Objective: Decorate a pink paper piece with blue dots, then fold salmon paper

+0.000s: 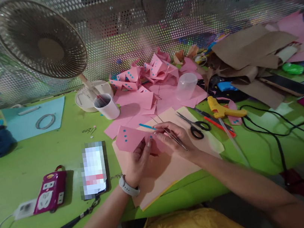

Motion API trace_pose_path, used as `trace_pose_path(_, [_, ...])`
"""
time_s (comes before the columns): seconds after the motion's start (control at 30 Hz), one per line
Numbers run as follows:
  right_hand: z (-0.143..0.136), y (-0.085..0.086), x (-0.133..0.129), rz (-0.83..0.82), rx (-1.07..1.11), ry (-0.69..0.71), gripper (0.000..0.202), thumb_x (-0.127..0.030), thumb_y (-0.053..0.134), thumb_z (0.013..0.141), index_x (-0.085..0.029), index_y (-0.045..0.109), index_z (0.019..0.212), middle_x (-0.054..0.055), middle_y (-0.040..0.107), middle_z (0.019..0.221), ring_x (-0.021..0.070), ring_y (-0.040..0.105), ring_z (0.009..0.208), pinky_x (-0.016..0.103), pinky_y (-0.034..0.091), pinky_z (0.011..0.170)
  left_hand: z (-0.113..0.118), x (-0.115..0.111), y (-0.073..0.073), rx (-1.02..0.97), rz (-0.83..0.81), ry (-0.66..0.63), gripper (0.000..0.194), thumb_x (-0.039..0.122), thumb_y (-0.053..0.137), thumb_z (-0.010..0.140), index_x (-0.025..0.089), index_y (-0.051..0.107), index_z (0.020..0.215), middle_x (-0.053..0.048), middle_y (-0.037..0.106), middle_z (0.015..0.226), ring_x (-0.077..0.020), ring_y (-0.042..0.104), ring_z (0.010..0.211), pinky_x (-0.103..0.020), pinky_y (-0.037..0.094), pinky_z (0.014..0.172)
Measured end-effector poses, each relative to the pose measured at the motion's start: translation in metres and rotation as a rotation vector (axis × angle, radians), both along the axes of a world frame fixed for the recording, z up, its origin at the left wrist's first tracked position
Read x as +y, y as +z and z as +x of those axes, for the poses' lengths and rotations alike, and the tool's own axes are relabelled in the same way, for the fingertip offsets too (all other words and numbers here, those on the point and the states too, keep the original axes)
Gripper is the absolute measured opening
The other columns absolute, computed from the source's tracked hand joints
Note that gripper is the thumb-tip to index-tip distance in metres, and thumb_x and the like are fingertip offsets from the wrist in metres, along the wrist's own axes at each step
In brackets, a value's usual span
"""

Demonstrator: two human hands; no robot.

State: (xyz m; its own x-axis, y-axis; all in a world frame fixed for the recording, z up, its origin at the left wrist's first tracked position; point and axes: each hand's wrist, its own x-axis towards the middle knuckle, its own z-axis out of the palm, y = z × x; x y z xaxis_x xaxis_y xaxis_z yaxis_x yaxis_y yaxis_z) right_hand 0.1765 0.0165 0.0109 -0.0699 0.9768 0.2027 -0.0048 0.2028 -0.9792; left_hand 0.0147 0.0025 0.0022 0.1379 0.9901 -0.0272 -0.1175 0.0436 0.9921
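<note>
A: What's the biggest thing there?
B: The green table [46,151]. Next, the electric fan [46,47], standing toward its back left.
A: And beneath the hands?
B: Peach paper sheets [170,171]. Over them are the left hand [139,157] and right hand [175,137].
A: What's the left one doing?
B: Gripping a pink paper piece [133,140] near its lower edge, thumb against fingers.
A: Anything to the right?
B: A yellow glue gun [222,109], then black-handled scissors [192,123], nearer the right hand.
A: That hand's fingers?
B: Metal tweezers [178,141] slant across them, tips spread; thumb and forefinger pinch one end of a narrow blue strip [146,126], just beside the pink paper piece.
A: Smallest?
B: Blue dots [125,135], three of them in a row on the pink paper piece.
</note>
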Motion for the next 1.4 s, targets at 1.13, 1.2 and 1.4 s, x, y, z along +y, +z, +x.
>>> trace_pose_path(1.13, [0.012, -0.01, 0.004, 0.109, -0.186, -0.021, 0.032, -0.041, 0.067, 0.088, -0.025, 0.067, 0.115, 0.007, 0.07, 0.104, 0.0185, 0.067, 0.087, 0.03, 0.057, 0.076, 0.001, 0.006, -0.004, -0.264, -0.234, 0.098, 0.033, 0.044, 0.082, 0.071, 0.017, 0.073, 0.087, -0.001, 0.068, 0.08, -0.0108, 0.061, 0.069, -0.021, 0.051, 0.064])
trace_pose_path(1.2, [0.01, -0.009, 0.003, 0.137, -0.207, -0.016, 0.038, -0.04, 0.07, 0.085, -0.025, 0.065, 0.119, 0.006, 0.068, 0.102, 0.018, 0.066, 0.086, 0.032, 0.057, 0.079, 0.001, 0.005, -0.005, -0.254, -0.218, 0.082, 0.035, 0.046, 0.082, 0.071, 0.018, 0.074, 0.089, -0.002, 0.07, 0.083, -0.0121, 0.062, 0.071, -0.023, 0.052, 0.065])
trace_pose_path(1.4, [0.005, -0.01, 0.005, 0.073, -0.123, 0.049, 0.036, -0.038, 0.07, 0.086, -0.025, 0.064, 0.119, 0.003, 0.068, 0.095, 0.0146, 0.065, 0.081, 0.027, 0.057, 0.074, 0.002, 0.003, -0.012, -0.222, -0.174, 0.038, 0.028, 0.043, 0.078, 0.078, 0.02, 0.075, 0.093, -0.003, 0.072, 0.089, -0.0133, 0.063, 0.076, -0.024, 0.053, 0.071])
